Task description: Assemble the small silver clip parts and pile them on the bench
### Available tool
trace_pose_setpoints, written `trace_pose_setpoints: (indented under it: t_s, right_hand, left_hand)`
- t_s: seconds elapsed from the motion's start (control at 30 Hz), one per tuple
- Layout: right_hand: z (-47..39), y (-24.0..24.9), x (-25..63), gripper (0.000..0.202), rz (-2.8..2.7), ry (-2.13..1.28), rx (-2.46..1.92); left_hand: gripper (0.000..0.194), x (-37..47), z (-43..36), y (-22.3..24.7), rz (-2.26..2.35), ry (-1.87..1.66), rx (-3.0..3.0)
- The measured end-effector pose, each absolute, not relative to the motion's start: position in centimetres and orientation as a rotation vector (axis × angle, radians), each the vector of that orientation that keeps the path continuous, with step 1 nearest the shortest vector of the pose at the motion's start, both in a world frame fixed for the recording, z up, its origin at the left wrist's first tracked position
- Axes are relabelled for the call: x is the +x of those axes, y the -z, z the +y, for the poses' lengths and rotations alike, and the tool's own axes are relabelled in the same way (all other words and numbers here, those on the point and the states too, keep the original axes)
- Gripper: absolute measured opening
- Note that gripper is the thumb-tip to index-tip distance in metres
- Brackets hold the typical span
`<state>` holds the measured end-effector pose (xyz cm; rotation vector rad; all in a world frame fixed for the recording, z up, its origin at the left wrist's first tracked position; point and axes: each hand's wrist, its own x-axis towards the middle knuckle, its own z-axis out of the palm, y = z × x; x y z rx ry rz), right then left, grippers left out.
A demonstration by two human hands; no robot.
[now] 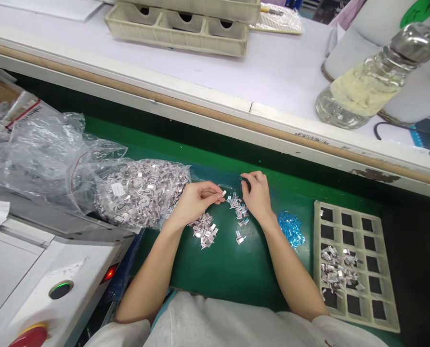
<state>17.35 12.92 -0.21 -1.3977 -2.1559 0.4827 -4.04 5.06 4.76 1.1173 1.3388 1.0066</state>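
My left hand (pixel 196 200) pinches a small silvery metal part (pixel 224 193) between thumb and fingertips. Below that hand lies a pile of similar metal parts (pixel 204 231) on the green mat. My right hand (pixel 257 193) is bent beside a looser group of metal parts (pixel 239 209), some showing bits of blue. A gap shows between its thumb and index finger, and I see nothing held there. Right of my right wrist is a heap of small blue pieces (pixel 290 229). A clear bag (pixel 142 193) full of metal parts lies left of my left hand.
On the right, a beige compartment tray (pixel 388 289) holds some metal parts. A machine (pixel 73 274) with buttons stands at the lower left. Behind, a raised white shelf (pixel 283 72) carries more beige trays (pixel 178 36) and a glass bottle (pixel 362 86).
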Motion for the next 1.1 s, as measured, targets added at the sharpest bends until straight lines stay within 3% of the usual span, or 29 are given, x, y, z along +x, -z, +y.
trace_pose_setpoints:
  t_s: [0.23, 0.47, 1.1]
  right_hand:
    - [12.0, -1.1, 17.2, 0.019, -1.980, -0.608, -1.313]
    - [10.1, -3.9, 15.9, 0.016, -1.799, -1.176, -1.085]
    - [10.1, -2.7, 15.5, 0.014, -1.766, -1.167, -1.103]
  left_hand:
    - [0.021, -3.6, 5.2, -4.2, 1.331, -1.063, 1.048]
    - [0.026, -2.8, 5.2, -3.4, 1.290, -1.150, 1.006]
    - [0.017, -2.5, 5.0, -2.9, 1.264, -1.180, 1.082]
